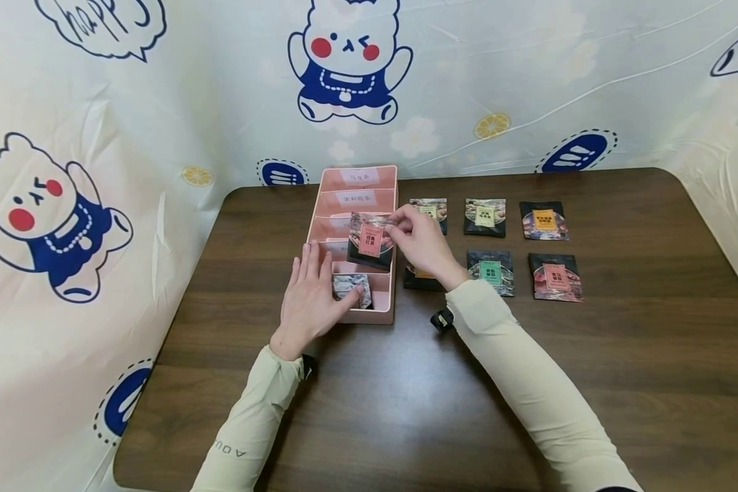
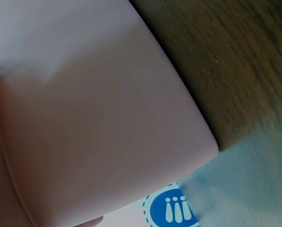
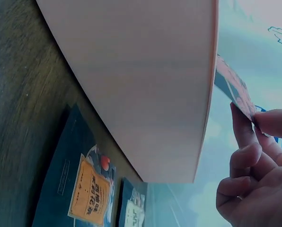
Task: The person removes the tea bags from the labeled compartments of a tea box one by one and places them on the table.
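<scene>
A long pink divided box [image 1: 369, 317] stands on the table, with white labels on its far compartments. My left hand [image 1: 307, 301] rests along its left rim, fingers extended, the thumb reaching over the front compartment. In that compartment lies a patterned sachet [image 1: 344, 283], partly under the thumb. My right hand [image 1: 427, 242] pinches a dark tea sachet with a red label [image 1: 371, 240] by its right edge, above the box's middle compartments. In the right wrist view, thumb and finger grip the sachet [image 3: 235, 87] just past the box's rim. The left wrist view shows mostly the box's side [image 2: 103, 94].
Right of the box, several dark sachets lie in two rows, among them a green-labelled one [image 1: 490, 272], a red-labelled one [image 1: 556, 277] and an orange-labelled one [image 1: 543, 220]. My right forearm passes close to the near row. A patterned cloth [image 1: 234, 82] hangs behind the wooden table [image 1: 406, 424].
</scene>
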